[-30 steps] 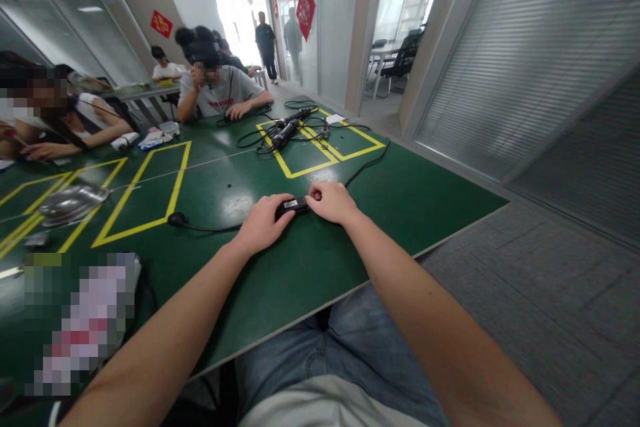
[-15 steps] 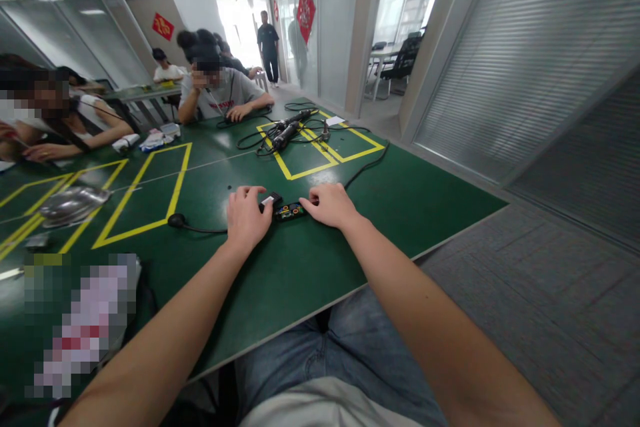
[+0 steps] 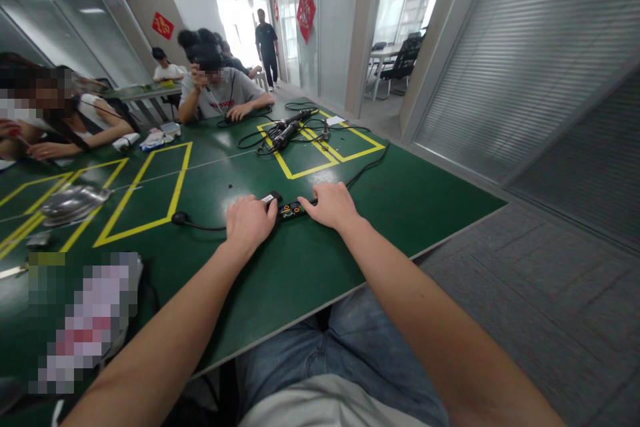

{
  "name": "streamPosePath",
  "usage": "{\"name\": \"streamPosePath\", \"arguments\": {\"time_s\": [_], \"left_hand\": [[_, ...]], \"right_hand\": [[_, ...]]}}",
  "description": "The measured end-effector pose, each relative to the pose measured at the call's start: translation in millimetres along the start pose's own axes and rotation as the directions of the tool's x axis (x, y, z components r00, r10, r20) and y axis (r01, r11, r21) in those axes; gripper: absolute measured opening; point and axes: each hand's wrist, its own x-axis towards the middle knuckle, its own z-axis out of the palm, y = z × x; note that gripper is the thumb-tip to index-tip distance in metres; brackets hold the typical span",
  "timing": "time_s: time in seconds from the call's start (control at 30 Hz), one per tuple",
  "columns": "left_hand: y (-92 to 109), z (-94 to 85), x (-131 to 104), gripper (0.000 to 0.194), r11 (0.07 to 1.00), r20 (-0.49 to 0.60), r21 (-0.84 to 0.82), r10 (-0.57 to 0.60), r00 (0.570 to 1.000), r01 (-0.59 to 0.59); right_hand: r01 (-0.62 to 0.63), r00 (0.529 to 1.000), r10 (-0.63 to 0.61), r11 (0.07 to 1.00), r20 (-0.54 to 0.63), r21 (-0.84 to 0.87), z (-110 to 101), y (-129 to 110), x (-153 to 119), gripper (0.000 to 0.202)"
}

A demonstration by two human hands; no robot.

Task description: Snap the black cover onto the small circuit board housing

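Displaced from its position over the housing [image 3: 293, 210] one second earlier, the black cover [image 3: 271, 197] is now sitting at the far left side of it, and the circuit parts are showing. The left hand [image 3: 249, 223] is holding the cover in a narrow grip between thumb and fingers; whether it is also bearing on the housing's left end is probably not determinable, as the hand is hiding that area. The right hand [image 3: 333, 203] is keeping its fingers curled and is gripping the right end with the thumb, beside the cable [image 3: 367, 165]. The housing is lying on the green table [image 3: 400, 213], between the hands. Thumb pressure across the exposed components would be risking bent or loosened parts; a pull on either the cable or the left lead [image 3: 205, 227] would be straining its connection; a slack left grip would be dropping the cover.
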Motion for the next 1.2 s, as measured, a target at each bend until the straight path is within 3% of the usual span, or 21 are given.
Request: {"name": "streamPosePath", "arguments": {"time_s": [0.23, 0.5, 0.8, 1.0, 1.2], "left_hand": [[-2, -1.3, 2, 0.066, 0.996, 0.025, -0.076, -0.053, 0.998, 0.054], [3, -9.3, 0, 0.064, 0.996, 0.146, -0.033, -0.083, 0.986, 0.088], [5, -10.7, 1, 0.067, 0.996, 0.151, -0.017, -0.087, 0.985, 0.091], [5, -7.4, 1, 0.066, 0.997, 0.118, -0.032, -0.071, 0.991, 0.075], [2, -1.0, 3, 0.041, 0.979, -0.022, -0.15, -0.14, 0.99, 0.135]], "right_hand": [[-0.048, 0.999, 0.048, 0.997, -0.008, 0.053, -5, 0, -1, 0.048], [-0.057, 0.997, 0.057, 0.998, 0.051, 0.001, -3, 0, 1, 0.038], [-0.084, 0.996, 0.079, 0.991, 0.05, 0.102, -2, 1, 6, 0.034], [-0.073, 0.996, 0.066, 0.984, 0.053, 0.16, 1, 5, 10, 0.034], [-0.068, 0.997, 0.06, 0.983, 0.052, 0.169, 2, 7, 10, 0.035]]}}
